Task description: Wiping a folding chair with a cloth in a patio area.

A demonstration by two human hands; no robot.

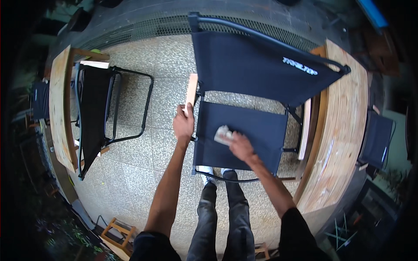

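Observation:
Before me stands a folding camp chair with a black fabric seat (240, 143) and a black fabric backrest (248, 65) that bears white lettering. My left hand (183, 125) grips the light wooden armrest (191, 89) on the chair's left side. In my right hand (241, 145) is a crumpled pale cloth (223, 134), pressed to or just over the middle of the seat. Blur around that hand hides which. The other wooden armrest (305, 127) lies along the chair's right side, beside a table.
A wooden table (344, 130) stands close on the right. Another wooden table (60, 111) is at the left, with a black folding chair (94, 114) by it. A metal grating (143, 27) crosses the floor behind the chair. Toward the lower left is a small wooden stool (118, 233).

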